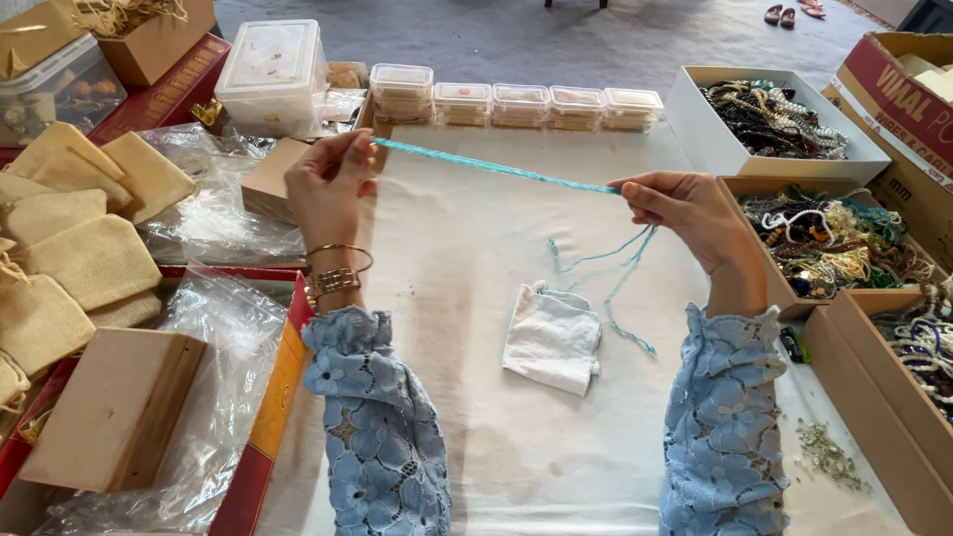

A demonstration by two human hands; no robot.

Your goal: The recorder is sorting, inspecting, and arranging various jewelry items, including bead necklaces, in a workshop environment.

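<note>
Hands hold a turquoise bead strand [496, 167] stretched taut above a white cloth-covered table [467, 328]. The left hand [326, 184] is raised, its grip pinched closed on the upper end of the strand near the row of small clear lidded boxes [516, 104]. The right hand [685, 213] is lower and to the right, its grip clenched on the other end of the taut section. The strand slopes downward from left to right between the two hands.

Below the right hand, the loose remainder of the strand hangs in thin loops, and its tail reaches down to the cloth just right of a small folded white cloth pouch [552, 337]. The pouch lies flat on the table between the two forearms, touching neither hand.

The left wrist carries gold bangles [338, 270]. Both forearms wear light blue lace sleeves [382, 427].

Surroundings:
- Right of the table: open cardboard trays [829, 243] filled with mixed bead necklaces, and a white tray [779, 119] of the same kind behind them.
- Left of the table: beige fabric pouches [69, 228], clear plastic bags [213, 203], a plain brown box [114, 407] and a larger clear lidded container [270, 74].
- Near the right table edge: a small scatter of pale green beads [829, 455].
</note>
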